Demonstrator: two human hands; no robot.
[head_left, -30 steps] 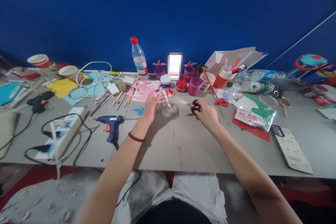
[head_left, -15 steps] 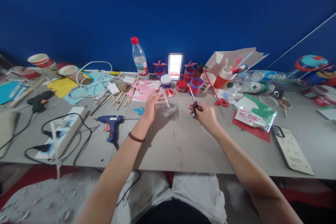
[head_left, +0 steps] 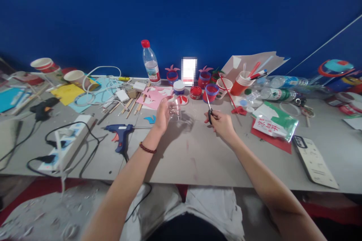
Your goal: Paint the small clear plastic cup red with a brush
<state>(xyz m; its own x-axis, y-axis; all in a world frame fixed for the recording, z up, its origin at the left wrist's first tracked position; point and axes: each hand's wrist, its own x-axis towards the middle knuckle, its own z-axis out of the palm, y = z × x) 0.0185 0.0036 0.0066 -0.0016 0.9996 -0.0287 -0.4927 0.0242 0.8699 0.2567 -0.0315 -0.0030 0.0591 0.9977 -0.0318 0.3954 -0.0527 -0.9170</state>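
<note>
My left hand (head_left: 163, 116) is closed around a clear plastic piece (head_left: 174, 110) that looks like a cut section of a bottle, held just above the table. My right hand (head_left: 222, 122) grips black-handled scissors (head_left: 209, 112), their blades pointing up and away from me. A gap separates the scissors from the plastic piece. Behind the hands stand a white-lidded paint jar (head_left: 178, 88), a red paint pot (head_left: 195, 92) and a purple-and-red cup (head_left: 210, 93). A red-stained lid (head_left: 183, 100) lies just beyond the plastic piece.
A blue glue gun (head_left: 121, 137) lies left of my left forearm, near a white power strip (head_left: 68, 143) with cables. At right are a phone (head_left: 315, 162), green paper (head_left: 268, 115) and several plastic bottles (head_left: 278, 94). A red-capped bottle (head_left: 151, 64) stands against the blue wall.
My left hand has turned the clear plastic piece more upright. The scissors in my right hand have barely moved, and the things on the table stay in place.
</note>
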